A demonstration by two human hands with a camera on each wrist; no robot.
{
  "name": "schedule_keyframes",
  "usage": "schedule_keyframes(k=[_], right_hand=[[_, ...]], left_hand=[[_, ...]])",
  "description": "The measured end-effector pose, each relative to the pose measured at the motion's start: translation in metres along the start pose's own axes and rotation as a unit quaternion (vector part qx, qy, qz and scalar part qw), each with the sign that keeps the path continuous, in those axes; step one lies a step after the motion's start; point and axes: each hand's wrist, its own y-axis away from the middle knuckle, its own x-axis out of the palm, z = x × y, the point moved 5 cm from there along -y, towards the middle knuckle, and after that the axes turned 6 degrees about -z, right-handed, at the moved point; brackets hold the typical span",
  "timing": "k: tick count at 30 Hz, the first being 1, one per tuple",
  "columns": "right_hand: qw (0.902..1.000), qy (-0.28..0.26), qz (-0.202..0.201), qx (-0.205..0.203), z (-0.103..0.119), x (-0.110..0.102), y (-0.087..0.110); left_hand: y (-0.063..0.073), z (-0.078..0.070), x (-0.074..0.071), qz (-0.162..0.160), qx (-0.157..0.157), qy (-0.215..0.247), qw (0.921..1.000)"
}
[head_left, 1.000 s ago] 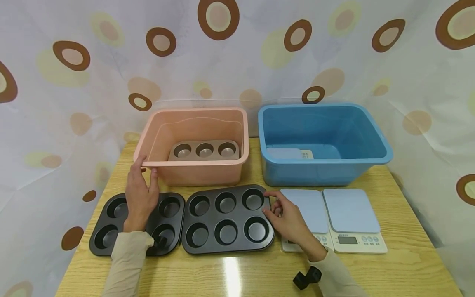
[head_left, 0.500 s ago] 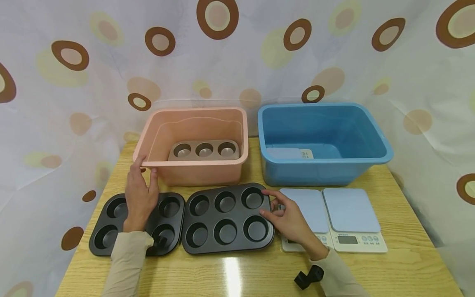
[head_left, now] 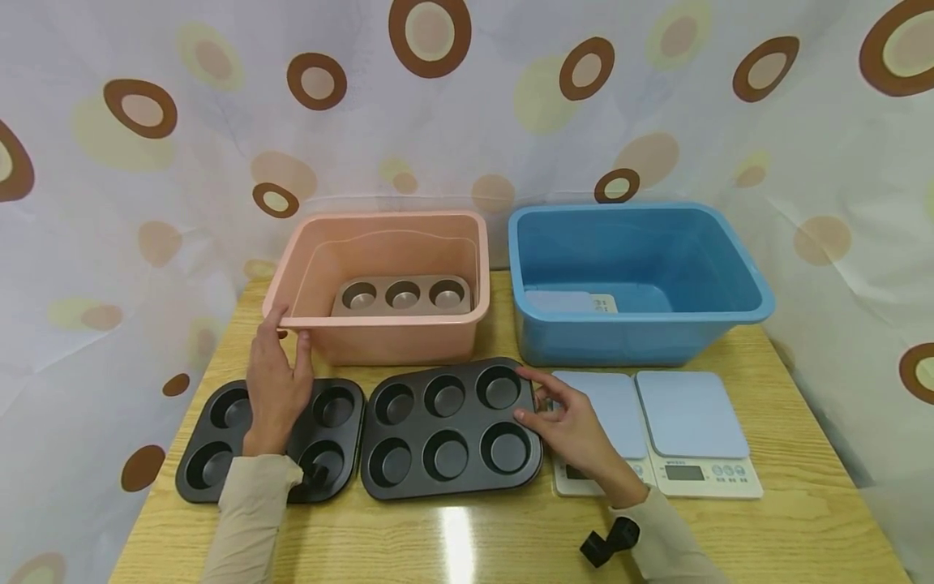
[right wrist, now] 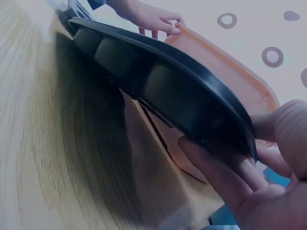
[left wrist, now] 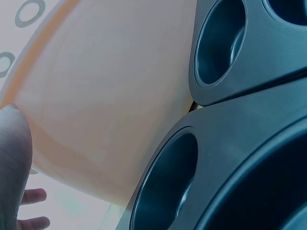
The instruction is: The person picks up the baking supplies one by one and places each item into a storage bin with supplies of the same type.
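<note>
Wood-grain worktop is spanning lower frame. Right hand is pinching raised right edge of black six-cup metal muffin pan, lower centre; left hand is gripping rim of pink plastic tub. Pan probably handling stiff, light, slick; opposite edges offering best hold.

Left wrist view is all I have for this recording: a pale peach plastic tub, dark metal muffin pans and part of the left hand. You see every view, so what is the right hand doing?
Observer: The right hand grips the right end of a black six-cup metal muffin pan.

Reviewer: Is that end lying flat?

Observer: No, the right wrist view shows it raised off the wood-grain table.

Reviewer: And what's inside the pale peach plastic tub?

Observer: In the head view, a beige metal muffin pan, three cups showing.
</note>
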Motion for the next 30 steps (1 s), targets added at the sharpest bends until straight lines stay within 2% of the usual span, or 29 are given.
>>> schedule_keyframes(k=[6,16,30], right_hand=[[0.9990,-0.039,0.011,-0.016,-0.001,-0.001,0.001],[0.9982,-0.058,0.004,-0.017,0.001,-0.004,0.002],[0.9942,-0.105,0.001,-0.024,0.027,-0.005,0.005]], left_hand=[[-0.001,0.001,0.000,-0.001,0.001,0.003,1.0000],[0.000,0.002,-0.001,0.003,-0.015,0.009,0.9998],[-0.001,0.006,0.001,0.004,-0.032,0.022,0.9992]])
